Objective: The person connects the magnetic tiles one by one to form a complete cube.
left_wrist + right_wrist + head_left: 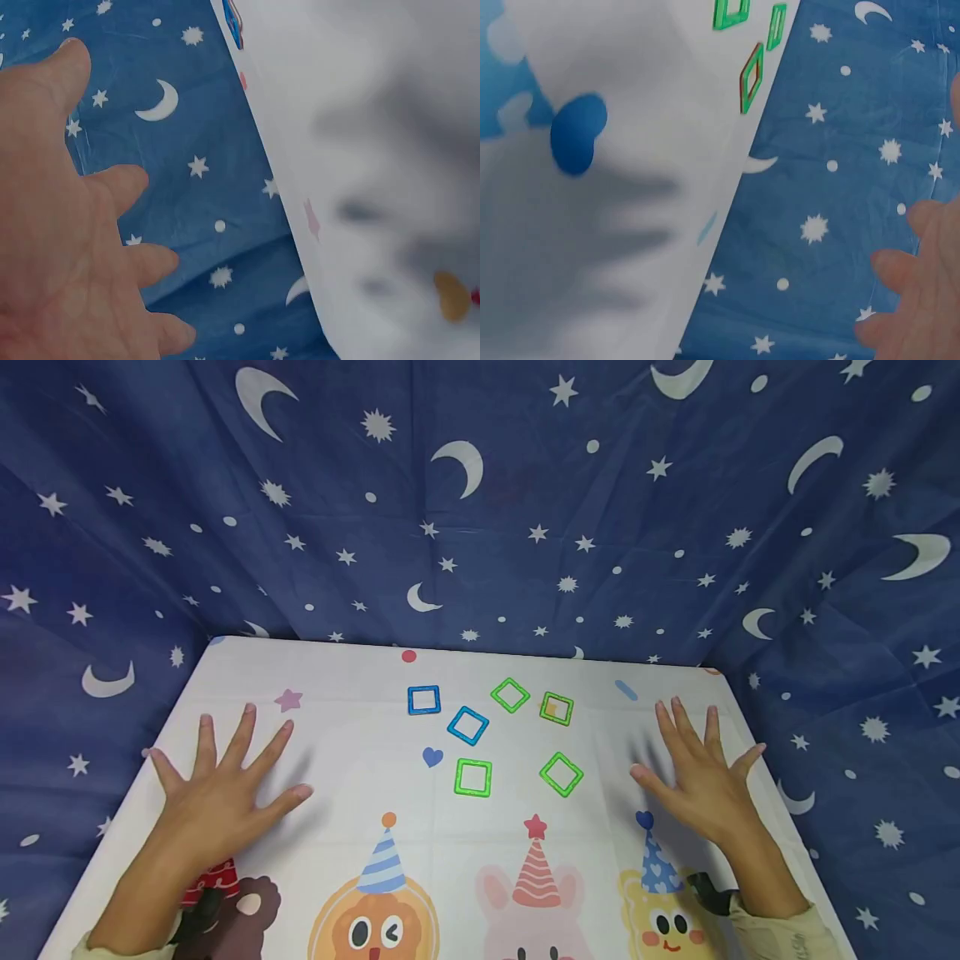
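Note:
Several small square frames lie scattered on the white table cover in the head view. Two are blue: one blue square [424, 688] at the back and another blue square [457, 733] turned like a diamond. The others are green: a green square [458, 778], a green square [501, 685], a green square [568, 710] and a green square [550, 763]. My left hand [221, 797] hovers palm down at the left, fingers spread and holding nothing. At the right my right hand [705, 781] is likewise spread and holds nothing. Both hands stand apart from the squares.
The white table cover [360, 760] carries printed party-hat animals along its near side, plus a flat printed heart and star. Dark blue cloth [510, 577] with moons and stars rises behind the table and along both sides.

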A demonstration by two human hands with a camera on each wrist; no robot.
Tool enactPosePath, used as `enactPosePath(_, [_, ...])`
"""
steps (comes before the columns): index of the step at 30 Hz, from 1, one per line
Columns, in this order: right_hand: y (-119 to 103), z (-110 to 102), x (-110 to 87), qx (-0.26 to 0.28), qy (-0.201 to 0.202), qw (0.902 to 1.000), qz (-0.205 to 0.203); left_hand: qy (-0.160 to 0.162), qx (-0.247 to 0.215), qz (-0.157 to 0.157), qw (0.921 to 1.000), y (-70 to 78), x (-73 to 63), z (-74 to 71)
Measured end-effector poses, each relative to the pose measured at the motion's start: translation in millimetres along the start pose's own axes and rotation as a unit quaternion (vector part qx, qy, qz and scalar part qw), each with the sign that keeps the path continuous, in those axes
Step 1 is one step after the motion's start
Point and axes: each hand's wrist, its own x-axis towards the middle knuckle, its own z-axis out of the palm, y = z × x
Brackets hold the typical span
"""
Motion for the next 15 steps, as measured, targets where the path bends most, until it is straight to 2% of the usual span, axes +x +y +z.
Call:
enactPosePath(5, [-10, 7, 5.0, 0.031, 0.018, 0.9993, -0.007, 0.01, -0.024, 0.014, 0.9995, 21.7, 2.3, 4.6])
enactPosePath(8, [-16, 11, 9.6, 0.06, 0.032, 0.9975, -0.016, 0.033, -0.04, 0.033, 0.9981, 39.9, 5.6, 9.8])
enactPosePath(12, [-26, 17, 15.6, 0.073, 0.044, 0.9959, -0.028, 0.069, -0.058, 0.068, 0.9937, 65.5, 11.9, 17.7])
enactPosePath(15, [-33, 22, 19.0, 0.079, 0.043, 0.9955, -0.031, 0.071, -0.087, 0.085, 0.99, 86.6, 17.1, 21.5])
